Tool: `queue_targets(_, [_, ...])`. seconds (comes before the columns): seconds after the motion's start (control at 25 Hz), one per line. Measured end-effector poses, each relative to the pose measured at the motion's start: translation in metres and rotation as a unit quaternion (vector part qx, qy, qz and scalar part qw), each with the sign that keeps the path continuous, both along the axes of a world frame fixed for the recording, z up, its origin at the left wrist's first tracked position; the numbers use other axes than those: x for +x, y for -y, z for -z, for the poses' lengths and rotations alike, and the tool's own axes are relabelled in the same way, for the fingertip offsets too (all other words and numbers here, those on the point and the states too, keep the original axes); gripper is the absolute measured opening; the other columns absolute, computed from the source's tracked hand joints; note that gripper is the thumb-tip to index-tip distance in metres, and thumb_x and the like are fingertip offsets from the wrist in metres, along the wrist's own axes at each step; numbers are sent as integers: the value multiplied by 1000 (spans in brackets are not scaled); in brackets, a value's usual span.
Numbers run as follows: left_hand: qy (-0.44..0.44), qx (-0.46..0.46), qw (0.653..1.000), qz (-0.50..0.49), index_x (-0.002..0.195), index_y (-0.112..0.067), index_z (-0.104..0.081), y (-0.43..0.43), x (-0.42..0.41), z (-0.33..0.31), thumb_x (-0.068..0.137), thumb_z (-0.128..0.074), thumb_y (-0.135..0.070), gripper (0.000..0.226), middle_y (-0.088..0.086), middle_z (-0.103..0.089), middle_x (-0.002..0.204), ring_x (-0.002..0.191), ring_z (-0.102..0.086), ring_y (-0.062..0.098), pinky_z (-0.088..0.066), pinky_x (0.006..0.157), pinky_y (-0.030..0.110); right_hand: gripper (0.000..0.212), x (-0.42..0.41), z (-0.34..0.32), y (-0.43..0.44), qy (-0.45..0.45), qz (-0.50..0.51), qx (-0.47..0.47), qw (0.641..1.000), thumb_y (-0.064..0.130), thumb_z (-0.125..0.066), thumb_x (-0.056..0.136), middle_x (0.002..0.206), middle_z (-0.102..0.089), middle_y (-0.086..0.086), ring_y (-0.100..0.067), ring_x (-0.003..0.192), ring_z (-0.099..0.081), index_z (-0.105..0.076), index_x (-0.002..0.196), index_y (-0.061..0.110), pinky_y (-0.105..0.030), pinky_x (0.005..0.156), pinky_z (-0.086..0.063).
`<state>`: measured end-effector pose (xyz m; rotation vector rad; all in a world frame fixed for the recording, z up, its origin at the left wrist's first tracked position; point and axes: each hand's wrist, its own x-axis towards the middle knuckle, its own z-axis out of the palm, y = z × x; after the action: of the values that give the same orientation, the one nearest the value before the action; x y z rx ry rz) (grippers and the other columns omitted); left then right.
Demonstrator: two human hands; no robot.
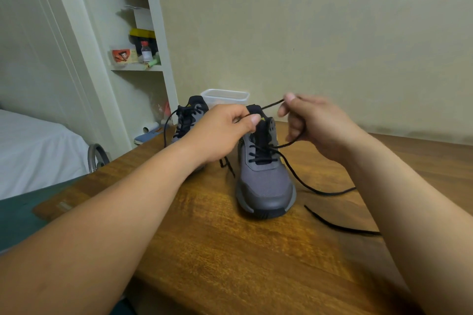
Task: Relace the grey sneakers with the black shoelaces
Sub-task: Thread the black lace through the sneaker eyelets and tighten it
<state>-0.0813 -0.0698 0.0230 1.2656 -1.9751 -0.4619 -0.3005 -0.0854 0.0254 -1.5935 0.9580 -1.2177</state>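
Currently both hands are busy at the collar of the near sneaker (pixel 266 186). The left hand (pixel 222 130) is curled, thumb against fingers, pinching a strand of the black lace (pixel 272 104) right at the top of the tongue. The right hand (pixel 314 123) sits just right of the collar, thumb and forefinger pinching the lace near its tip, with the other fingers loosely curled under and a further strand running below them. It is blurred, so the exact grip is not sharp.

The lace is crossed through the lower eyelets of the near sneaker and the upper ones look unfilled. My read: mid-lacing, next is feeding the tip through the next eyelet up.

To do it well: keep the left pinch firm so the crossings below stay snug, hold the tip short so it does not flop, enter the eyelet cleanly, then pull the slack through evenly.

Slack trails to the right of the near sneaker across the table (pixel 230 250). A loose black strand (pixel 345 229) lies right of the toe. I can't tell if it is the same lace.

The far sneaker (pixel 186 120) stands behind and to the left, looking already laced. A plastic tub (pixel 225 97) is behind both.
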Motion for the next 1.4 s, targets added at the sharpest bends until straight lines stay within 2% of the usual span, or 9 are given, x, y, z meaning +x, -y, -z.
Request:
queue_targets(0.12, [-51,14,998,-33,93,-23,-73,3,17,10,108,-53,-44,33,0,-56,65,57,-51,13,-55,66,44,36,-24,-2,9,98,76,76,989,37,-47,109,57,-33,4,-15,51,-41,-62,85,16,-35,65,-46])
queue_targets(0.28, [-13,10,1000,-26,93,-20,-73,1,12,11,107,-56,-42,31,-7,-50,61,56,-46,11,-45,65,34,50,-19,-1,6,-271,253,-88,924,57,-53,102,115,-65,-3,-22,106,-64,-59,131,17,-44,96,-51])
queue_targets(0.36, [17,-1,1000,3,93,-20,-74,-2,0,6,107,-58,-42,30,7,-59,70,64,-52,13,-44,69,34,53,-1,-7,-8,-305,194,-192,912,57,-52,103,130,-63,0,-17,119,-61,-54,143,21,-41,104,-48])
queue_targets(0.52, [-3,-12,1000,27,85,-25,-72,1,-11,2,105,-63,-29,22,-15,-65,71,68,-57,3,-45,68,32,36,20,-4,-25,-303,16,-128,944,52,-48,107,78,-67,8,-9,71,-65,-66,102,22,-34,71,-55])
queue_targets(0.72, [-15,8,999,-31,89,-18,-71,-3,7,9,106,-58,-43,32,0,-58,74,61,-51,10,-45,64,29,29,-9,-7,-16,-272,105,-60,955,32,-60,104,40,-46,20,2,40,-46,-71,86,13,-21,51,-31])
queue_targets(0.88, [-47,34,996,-68,92,-16,-71,-6,16,17,107,-57,-43,34,5,-63,73,58,-58,13,-47,55,20,26,-17,-2,-5,-365,183,-24,913,33,-57,99,76,-64,-1,-22,72,-59,-73,97,13,-33,67,-48])
queue_targets(1.0, [-49,35,997,-51,88,-15,-72,-4,2,20,105,-61,-41,33,-6,-61,73,55,-55,1,-45,62,25,36,6,3,-8,-400,151,-154,891,34,-59,99,126,-66,-2,-21,115,-63,-64,131,20,-34,97,-50])
queue_targets(1.2, [-48,36,998,-6,92,-18,-72,2,-8,27,108,-58,-34,26,1,-62,81,67,-52,14,-54,69,42,18,19,10,-7,-322,6,-143,936,11,-57,102,92,-73,4,0,71,-66,-68,112,23,-22,64,-51])
queue_targets(1.4, [-55,26,998,-34,88,-21,-72,-1,-5,32,105,-61,-41,28,-5,-57,71,70,-57,14,-58,81,51,13,5,13,0,-321,43,-149,934,17,-62,101,92,-71,9,-5,87,-67,-70,108,24,-21,77,-52])
